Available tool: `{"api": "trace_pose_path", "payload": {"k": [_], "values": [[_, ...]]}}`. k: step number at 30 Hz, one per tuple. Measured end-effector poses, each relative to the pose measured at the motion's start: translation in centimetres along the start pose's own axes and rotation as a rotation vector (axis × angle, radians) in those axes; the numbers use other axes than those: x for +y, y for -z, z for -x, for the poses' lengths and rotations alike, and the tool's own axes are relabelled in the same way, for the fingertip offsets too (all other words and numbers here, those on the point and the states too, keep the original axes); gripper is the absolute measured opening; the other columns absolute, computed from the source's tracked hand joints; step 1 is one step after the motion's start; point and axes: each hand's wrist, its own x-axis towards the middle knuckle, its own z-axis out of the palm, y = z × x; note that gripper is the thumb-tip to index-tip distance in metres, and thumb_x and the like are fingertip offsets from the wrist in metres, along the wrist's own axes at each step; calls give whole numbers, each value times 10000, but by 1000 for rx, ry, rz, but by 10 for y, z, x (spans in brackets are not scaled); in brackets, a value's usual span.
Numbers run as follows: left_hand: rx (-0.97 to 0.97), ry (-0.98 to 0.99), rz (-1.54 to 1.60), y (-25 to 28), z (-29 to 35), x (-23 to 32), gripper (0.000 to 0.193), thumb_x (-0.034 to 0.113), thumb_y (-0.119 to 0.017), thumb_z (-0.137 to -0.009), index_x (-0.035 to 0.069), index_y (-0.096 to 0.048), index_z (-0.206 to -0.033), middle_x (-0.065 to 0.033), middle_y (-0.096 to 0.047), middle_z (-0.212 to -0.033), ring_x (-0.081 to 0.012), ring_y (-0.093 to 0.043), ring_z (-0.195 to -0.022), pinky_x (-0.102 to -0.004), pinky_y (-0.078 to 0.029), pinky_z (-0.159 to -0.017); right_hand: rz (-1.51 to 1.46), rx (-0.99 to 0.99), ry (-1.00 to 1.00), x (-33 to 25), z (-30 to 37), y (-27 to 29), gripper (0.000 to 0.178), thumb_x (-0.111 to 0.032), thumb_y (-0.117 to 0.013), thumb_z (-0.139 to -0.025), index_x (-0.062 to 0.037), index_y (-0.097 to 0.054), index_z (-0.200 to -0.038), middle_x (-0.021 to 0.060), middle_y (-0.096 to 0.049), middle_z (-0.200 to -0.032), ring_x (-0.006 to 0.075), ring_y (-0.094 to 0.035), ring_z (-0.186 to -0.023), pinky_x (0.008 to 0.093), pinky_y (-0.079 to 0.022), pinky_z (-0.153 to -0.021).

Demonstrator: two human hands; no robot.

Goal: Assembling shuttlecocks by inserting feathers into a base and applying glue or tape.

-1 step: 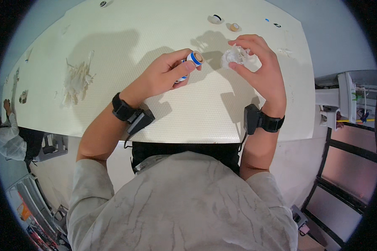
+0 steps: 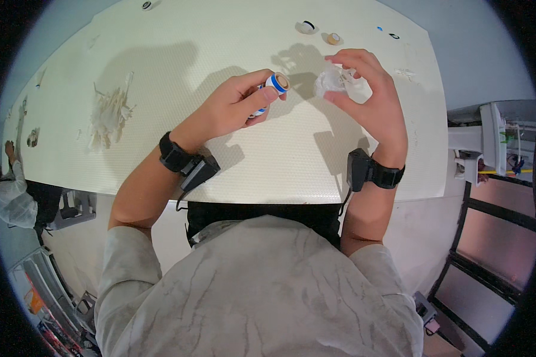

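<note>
White-and-blue, the small rigid plastic cylinder (image 2: pixel 272 88) pinched in the left hand (image 2: pixel 232 108) above the pale table (image 2: pixel 178 65) looks light, best gripped round its sides, while the right hand (image 2: pixel 369 98) clutches soft crumpled clear wrap (image 2: pixel 339 82).

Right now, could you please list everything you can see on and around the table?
Small cylinder: one, white with blue bands and a tan end, held in the left hand.
Crumpled wrapper: one, translucent white, held in the right hand.
Pile of strips: one, pale, left part of the table.
Small round parts: a few, dark and tan, at the far edge.
Table: one, cream, textured.
Wrist bands: two, black, one per wrist.
Left hand: one, gripping the cylinder.
Right hand: one, pinching the wrapper.
</note>
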Motion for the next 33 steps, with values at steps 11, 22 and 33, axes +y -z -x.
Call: {"api": "trace_pose_path", "payload": {"k": [11, 22, 33], "values": [[-31, 5, 13, 1, 1, 1, 437, 447, -438, -1068, 30, -566, -1093, 43, -433, -611, -49, -397, -502, -217, -300, -472, -25, 5, -15, 3, 2, 5, 330, -133, -832, -728, -70, -722, -1033, 72, -721, -1100, 255, -679, -1000, 346, -516, -858], [-25, -9, -11, 0, 0, -4, 435, 450, -433, -1069, 36, -568, -1082, 44, -438, -605, -53, -395, -493, -223, -304, -471, 69, -6, -41, 6, 5, 0, 406, -103, -828, -719, -105, -686, -1099, 73, -725, -1074, 218, -679, -990, 350, -505, -824], [38, 102, 686, 6, 3, 2, 485, 519, -257, -1089, 109, -506, -1160, 53, -459, -546, -25, -353, -371, -191, -295, -382, -23, 262, 61, -8, -4, -7, 526, -124, -874, -667, -126, -680, -1157, 25, -673, -1181, 193, -649, -1017, 337, -509, -840]]}}
